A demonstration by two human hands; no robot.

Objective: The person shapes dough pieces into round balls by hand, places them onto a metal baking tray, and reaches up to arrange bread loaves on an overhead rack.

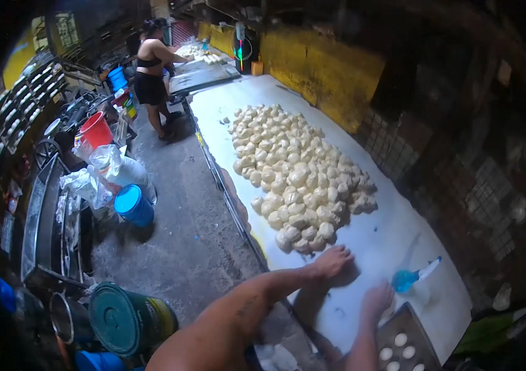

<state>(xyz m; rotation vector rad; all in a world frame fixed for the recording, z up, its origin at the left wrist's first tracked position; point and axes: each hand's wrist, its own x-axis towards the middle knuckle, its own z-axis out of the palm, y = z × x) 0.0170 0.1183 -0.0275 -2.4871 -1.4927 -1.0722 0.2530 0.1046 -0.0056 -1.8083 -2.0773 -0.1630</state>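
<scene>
Many dough balls near left hand, tray by right hand at worktop's near end; cannot tell fingers' state.

Far end: a second person in dark clothing stands at a separate worktop, arms extended over it. Left side: open red bucket upright behind white plastic bags; blue bucket beside the bags. Lower left: green lidded drum, metal pot adjacent. Yellow wall panel, surface stained.
</scene>
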